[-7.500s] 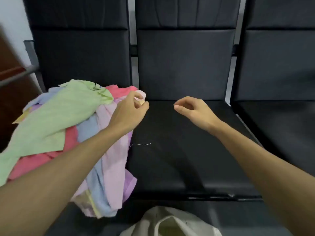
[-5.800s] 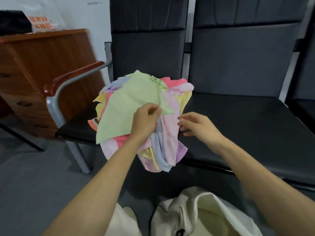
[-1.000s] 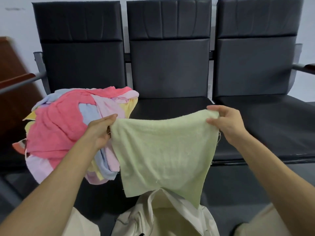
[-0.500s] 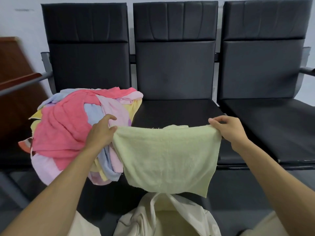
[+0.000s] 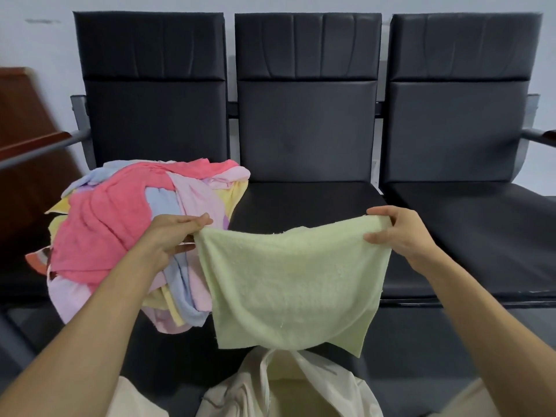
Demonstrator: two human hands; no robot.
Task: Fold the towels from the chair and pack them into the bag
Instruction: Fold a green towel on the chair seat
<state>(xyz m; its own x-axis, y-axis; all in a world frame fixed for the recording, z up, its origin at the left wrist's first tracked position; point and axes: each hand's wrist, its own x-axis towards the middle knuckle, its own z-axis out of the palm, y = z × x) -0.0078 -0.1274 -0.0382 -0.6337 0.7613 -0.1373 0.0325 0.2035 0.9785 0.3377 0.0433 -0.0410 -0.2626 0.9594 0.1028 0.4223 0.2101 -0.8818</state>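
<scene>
Since the pale green towel (image 5: 293,281) came off the top of the towel pile (image 5: 114,224), a pink one tops that heap on the left chair (image 5: 150,85), left of centre. Head view: the towel hangs spread at centre frame, above the cream bag (image 5: 301,389) at bottom centre. Folding looks like the next step; the bag's contents are unclear. The left hand (image 5: 173,236) pinches the upper left corner and the right hand (image 5: 397,233) pinches the upper right. Both forearms reach forward, and the top edge sags slightly.
</scene>
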